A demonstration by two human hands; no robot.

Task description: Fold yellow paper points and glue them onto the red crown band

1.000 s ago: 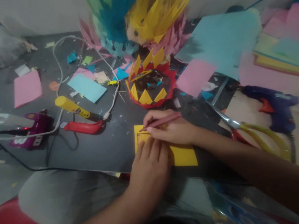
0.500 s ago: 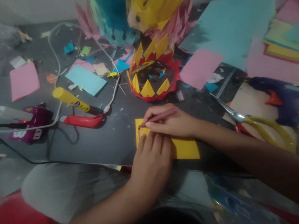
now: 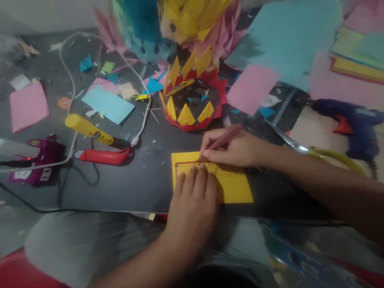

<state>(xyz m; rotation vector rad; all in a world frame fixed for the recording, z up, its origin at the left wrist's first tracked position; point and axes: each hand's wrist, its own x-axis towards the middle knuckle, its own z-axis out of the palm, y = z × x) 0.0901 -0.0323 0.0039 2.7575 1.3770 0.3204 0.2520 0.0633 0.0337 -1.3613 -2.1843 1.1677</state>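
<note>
**Right grip (image 3: 235,150) closed around a reddish pen (image 3: 225,137), left grip (image 3: 194,198) laid on yellow card (image 3: 236,191)**

With the pen pinched at a slant between thumb and fingers, its tip is down by the upper edge of the card. My left fingers lie extended on the card just below and pinch nothing that I can see. A straight dark line (image 3: 187,162) runs above those fingertips; whether a clear ruler lies under them, I cannot tell.

To draw this well, I should press firmly and evenly with the left so the card cannot skid, hold the pen at one constant slant, and tuck those fingertips clear of its path. A light touch would suit thin card.

The card lies flat along the near edge of the tabletop (image 3: 124,186), so my wrist lacks support there; resting the right hand's heel on the card should steady the stroke. Beyond it stands a red-and-yellow paper crown (image 3: 222,96), near but apart. Scissors (image 3: 336,157) lie by my right forearm, partly hidden, so that elbow deserves care. Well to the left is a red box cutter (image 3: 106,156).
</note>
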